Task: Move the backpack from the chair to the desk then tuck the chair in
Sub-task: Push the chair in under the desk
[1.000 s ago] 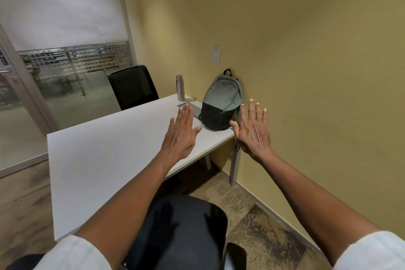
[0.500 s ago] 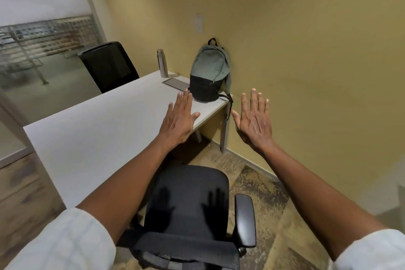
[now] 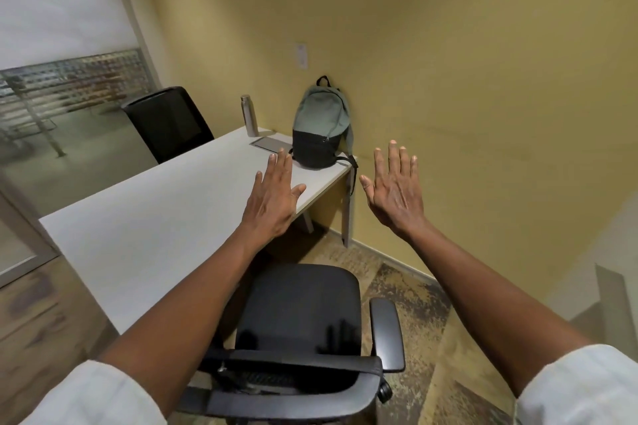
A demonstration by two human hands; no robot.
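Black office chair (image 3: 297, 314) sits closest, pulled out from the white surface (image 3: 145, 235), its near edge cut off at the bottom. Above the chair, left hand (image 3: 272, 197) and right hand (image 3: 395, 191) are both spread flat, fingers wide, holding nothing. Backpack (image 3: 321, 124) stands upright at the surface's far corner against the yellow wall. Just left of it: a flat grey thing (image 3: 271, 143), hard to identify, and a steel bottle (image 3: 249, 115). Second black chair (image 3: 169, 122) behind the surface.
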